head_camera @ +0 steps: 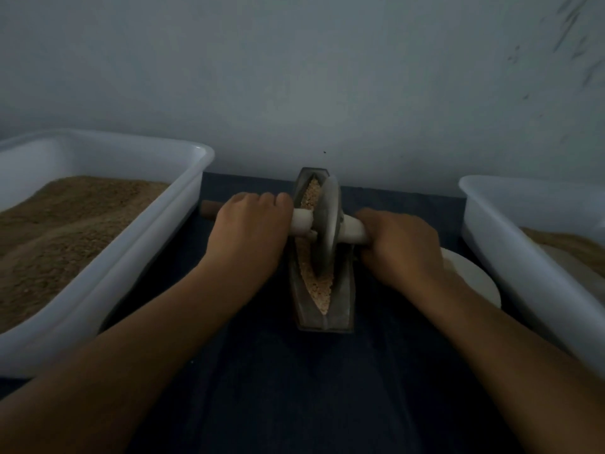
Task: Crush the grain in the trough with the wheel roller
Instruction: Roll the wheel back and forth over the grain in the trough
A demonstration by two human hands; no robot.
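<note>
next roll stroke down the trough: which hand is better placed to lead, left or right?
Neither clearly; probably both together. Left hand and right hand each grip an end of the axle handle, either side of the wheel standing in the grain-filled trough.

No text, label, brand, number or sign can be read anywhere in the view. Nothing legible is carried by the trough (324,290) or by the white tubs beside it.
</note>
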